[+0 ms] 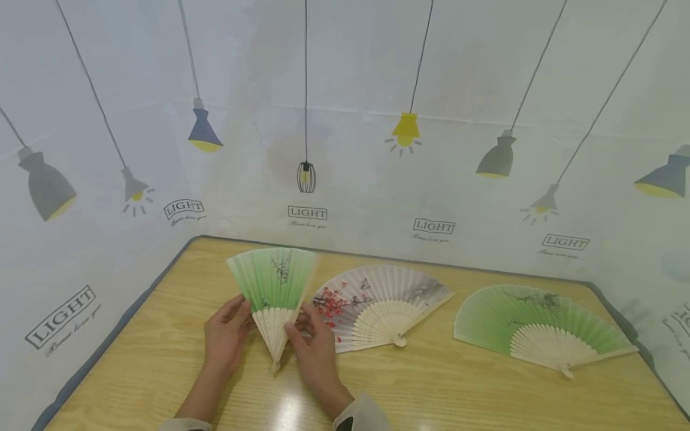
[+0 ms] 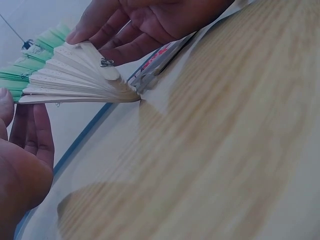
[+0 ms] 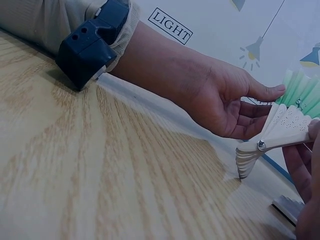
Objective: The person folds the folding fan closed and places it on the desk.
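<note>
A partly spread green folding fan (image 1: pixel 277 287) is held upright over the table, its pale slatted ribs narrowing to a pivot at the bottom. Dark blossom branches are printed on its leaf. My left hand (image 1: pixel 226 335) pinches the left outer rib between thumb and fingers. On the other side my right hand (image 1: pixel 315 347) grips the right outer rib, thumb in front. The metal pivot pin (image 2: pixel 106 62) shows in the left wrist view. In the right wrist view, my left hand (image 3: pixel 227 100) has its thumb at the green leaf.
A spread white fan (image 1: pixel 385 305) with red blossoms lies right beside my right hand. Farther right lies another spread green fan (image 1: pixel 544 326). The wooden table (image 1: pixel 431 383) meets a white backdrop (image 1: pixel 356 173) printed with lamps along its back and sides.
</note>
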Action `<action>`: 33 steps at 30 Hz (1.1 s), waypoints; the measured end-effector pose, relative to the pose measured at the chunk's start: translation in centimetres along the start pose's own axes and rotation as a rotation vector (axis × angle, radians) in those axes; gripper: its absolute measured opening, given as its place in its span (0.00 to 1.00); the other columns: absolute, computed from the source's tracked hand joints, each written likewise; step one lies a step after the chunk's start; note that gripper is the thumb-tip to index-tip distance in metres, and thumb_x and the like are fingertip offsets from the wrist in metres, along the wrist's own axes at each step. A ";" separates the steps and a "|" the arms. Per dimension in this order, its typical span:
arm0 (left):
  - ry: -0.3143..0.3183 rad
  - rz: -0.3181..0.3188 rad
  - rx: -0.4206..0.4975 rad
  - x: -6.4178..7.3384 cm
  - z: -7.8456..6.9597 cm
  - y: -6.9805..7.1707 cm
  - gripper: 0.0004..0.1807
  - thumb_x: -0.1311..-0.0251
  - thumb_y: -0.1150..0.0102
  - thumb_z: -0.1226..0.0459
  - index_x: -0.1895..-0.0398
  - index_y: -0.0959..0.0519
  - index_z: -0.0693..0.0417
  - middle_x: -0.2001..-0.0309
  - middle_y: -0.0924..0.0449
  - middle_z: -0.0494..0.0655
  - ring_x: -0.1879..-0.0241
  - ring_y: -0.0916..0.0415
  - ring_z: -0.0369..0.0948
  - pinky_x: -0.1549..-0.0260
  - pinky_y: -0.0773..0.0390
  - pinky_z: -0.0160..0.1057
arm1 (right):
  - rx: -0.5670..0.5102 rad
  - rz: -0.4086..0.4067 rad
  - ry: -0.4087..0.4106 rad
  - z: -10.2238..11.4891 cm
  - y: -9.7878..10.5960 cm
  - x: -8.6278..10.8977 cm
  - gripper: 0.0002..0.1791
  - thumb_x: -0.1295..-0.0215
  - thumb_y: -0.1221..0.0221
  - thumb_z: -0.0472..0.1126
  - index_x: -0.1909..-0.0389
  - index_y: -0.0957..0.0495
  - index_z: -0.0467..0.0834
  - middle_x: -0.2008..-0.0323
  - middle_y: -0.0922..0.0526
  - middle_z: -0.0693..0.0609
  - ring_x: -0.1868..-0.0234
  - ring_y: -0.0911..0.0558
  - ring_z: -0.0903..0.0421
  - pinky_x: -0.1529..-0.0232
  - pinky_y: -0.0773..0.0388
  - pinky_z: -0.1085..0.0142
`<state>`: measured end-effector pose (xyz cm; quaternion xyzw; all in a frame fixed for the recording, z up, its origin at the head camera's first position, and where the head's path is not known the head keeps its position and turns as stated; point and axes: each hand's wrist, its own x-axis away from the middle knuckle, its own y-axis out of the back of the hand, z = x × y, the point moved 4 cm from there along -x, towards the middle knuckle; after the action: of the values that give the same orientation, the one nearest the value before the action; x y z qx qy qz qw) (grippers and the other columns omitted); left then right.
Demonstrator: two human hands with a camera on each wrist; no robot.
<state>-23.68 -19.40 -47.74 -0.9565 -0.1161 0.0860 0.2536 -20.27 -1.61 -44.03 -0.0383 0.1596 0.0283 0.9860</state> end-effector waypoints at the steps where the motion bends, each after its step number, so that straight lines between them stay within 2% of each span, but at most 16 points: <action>1: 0.002 0.000 -0.002 0.0 0.0 0.0 0.10 0.35 0.45 0.72 0.59 0.15 0.52 0.62 0.15 0.43 0.68 0.19 0.39 0.70 0.17 0.37 | -0.005 0.007 -0.004 0.0 0.0 0.0 0.22 0.37 0.40 0.29 0.42 0.29 0.34 0.59 0.19 0.38 0.61 0.19 0.48 0.63 0.16 0.59; 7: 0.019 0.005 -0.023 0.0 -0.1 -0.1 0.09 0.36 0.43 0.69 0.58 0.16 0.52 0.62 0.15 0.43 0.67 0.20 0.38 0.69 0.17 0.36 | -0.043 0.028 -0.015 -0.1 -0.1 -0.1 0.23 0.37 0.41 0.28 0.41 0.30 0.33 0.58 0.20 0.37 0.60 0.19 0.45 0.63 0.17 0.53; 15: 0.018 0.008 -0.047 0.1 -0.1 -0.2 0.10 0.34 0.45 0.69 0.59 0.15 0.48 0.62 0.15 0.41 0.67 0.21 0.37 0.69 0.18 0.34 | -0.018 0.005 -0.043 -0.3 -0.2 0.0 0.23 0.39 0.40 0.28 0.42 0.29 0.35 0.59 0.19 0.39 0.61 0.19 0.47 0.61 0.17 0.63; 26: 0.026 0.039 -0.077 0.2 -0.1 -0.1 0.10 0.33 0.46 0.68 0.56 0.16 0.50 0.62 0.15 0.41 0.66 0.20 0.37 0.67 0.18 0.35 | -0.032 0.034 -0.020 0.0 -0.2 0.1 0.23 0.38 0.40 0.28 0.41 0.29 0.34 0.59 0.19 0.38 0.61 0.19 0.46 0.62 0.16 0.58; 33: 0.040 0.062 -0.068 0.3 -0.2 -0.2 0.10 0.34 0.46 0.68 0.56 0.16 0.51 0.61 0.15 0.42 0.66 0.20 0.38 0.66 0.18 0.36 | -0.025 0.054 -0.031 -0.5 -0.2 0.0 0.23 0.37 0.40 0.31 0.40 0.29 0.38 0.58 0.18 0.42 0.57 0.19 0.50 0.59 0.17 0.62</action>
<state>-23.41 -19.23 -47.54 -0.9692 -0.0843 0.0706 0.2205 -20.38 -1.87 -44.54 -0.0458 0.1448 0.0577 0.9867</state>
